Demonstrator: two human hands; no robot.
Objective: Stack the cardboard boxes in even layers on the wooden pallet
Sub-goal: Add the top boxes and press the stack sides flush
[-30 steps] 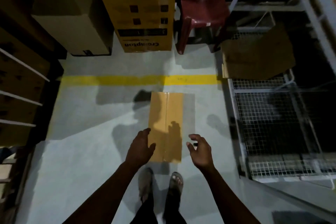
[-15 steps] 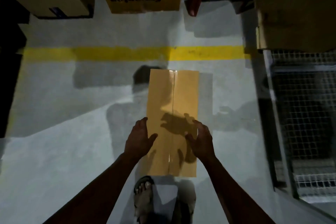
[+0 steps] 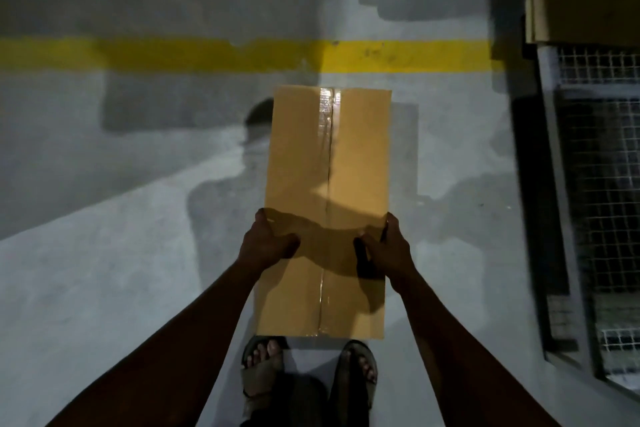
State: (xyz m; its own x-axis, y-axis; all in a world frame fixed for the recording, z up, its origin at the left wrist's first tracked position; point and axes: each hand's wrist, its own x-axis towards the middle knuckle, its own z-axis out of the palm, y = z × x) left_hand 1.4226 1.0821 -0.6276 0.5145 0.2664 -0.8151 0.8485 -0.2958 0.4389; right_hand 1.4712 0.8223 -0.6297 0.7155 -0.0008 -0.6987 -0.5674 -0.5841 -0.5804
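Grey floor with yellow line, left hand and right hand gripping taped box by its sides, fingertips hidden, cartons cut off above.

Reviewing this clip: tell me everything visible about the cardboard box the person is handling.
The cardboard box is long, narrow and plain tan, with no print visible. Clear glossy tape runs lengthwise down its closed top seam. It lies lengthwise away from the person, above the grey floor, short of the yellow line, its near end by the sandalled feet. The left hand and right hand take a grip on its long edges, thumbs on top. Whether it has left the floor is unclear.
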